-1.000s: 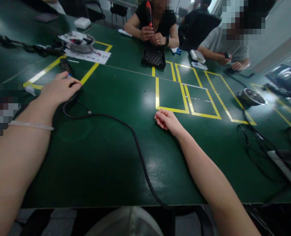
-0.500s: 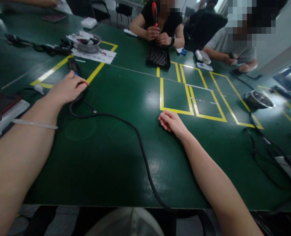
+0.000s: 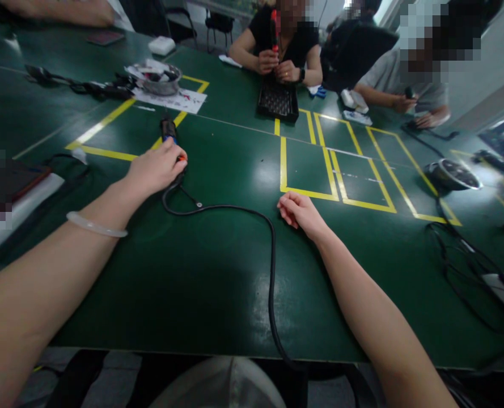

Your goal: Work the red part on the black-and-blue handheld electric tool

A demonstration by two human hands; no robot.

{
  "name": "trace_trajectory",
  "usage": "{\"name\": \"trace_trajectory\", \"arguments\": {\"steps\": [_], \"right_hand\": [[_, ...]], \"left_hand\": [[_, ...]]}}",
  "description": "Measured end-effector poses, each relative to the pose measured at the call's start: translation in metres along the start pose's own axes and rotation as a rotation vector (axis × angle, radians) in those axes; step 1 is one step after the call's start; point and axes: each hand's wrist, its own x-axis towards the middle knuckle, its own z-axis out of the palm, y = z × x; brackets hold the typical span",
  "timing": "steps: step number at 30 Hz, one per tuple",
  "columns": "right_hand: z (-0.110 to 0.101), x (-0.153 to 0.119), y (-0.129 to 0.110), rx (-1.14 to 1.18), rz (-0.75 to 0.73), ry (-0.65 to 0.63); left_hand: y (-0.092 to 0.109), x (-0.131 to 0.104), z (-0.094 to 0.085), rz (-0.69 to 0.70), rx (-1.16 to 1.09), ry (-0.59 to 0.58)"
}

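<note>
The left hand (image 3: 156,168) has its fingers closed over a corded tool (image 3: 168,131) beside yellow tape (image 3: 107,153); the right hand (image 3: 299,211) rests loosely curled and empty on bare green table (image 3: 217,272), well apart from the near edge.

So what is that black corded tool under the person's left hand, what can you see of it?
The corded tool is a dark, slim handheld device with blue and orange-red accents. It lies flat on the green table, its tip pointing away across a yellow tape line. The left hand covers its rear end. A black cable loops from it and runs off the near table edge.

Bare table (image 3: 217,283) (cable (image 3: 271,266) across it)
</note>
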Motion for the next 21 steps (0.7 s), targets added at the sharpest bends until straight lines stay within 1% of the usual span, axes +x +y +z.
{"name": "trace_trajectory", "arguments": {"steps": [4, 8, 10, 13, 15, 17, 21], "right_hand": [[0.0, -0.001, 0.0, 0.002, -0.003, 0.002], [0.0, 0.0, -0.001, -0.019, -0.047, 0.033], [0.003, 0.0, -0.002, -0.084, -0.099, 0.032], [0.012, -0.001, -0.003, -0.231, -0.173, -0.011], [0.02, -0.002, -0.002, -0.286, -0.212, -0.019], [0.027, -0.003, -0.001, -0.297, -0.226, -0.014], [0.032, -0.003, 0.003, -0.308, -0.213, 0.003]], "left_hand": [[0.043, -0.014, 0.005, 0.087, 0.079, 0.053], [0.084, -0.029, 0.014, 0.194, 0.07, 0.064], [0.103, -0.038, 0.019, 0.243, 0.028, 0.086], [0.128, -0.049, 0.028, 0.318, -0.045, 0.126], [0.139, -0.055, 0.033, 0.36, -0.072, 0.138], [0.147, -0.06, 0.037, 0.39, -0.087, 0.133], [0.153, -0.066, 0.038, 0.435, -0.137, 0.088]]}}
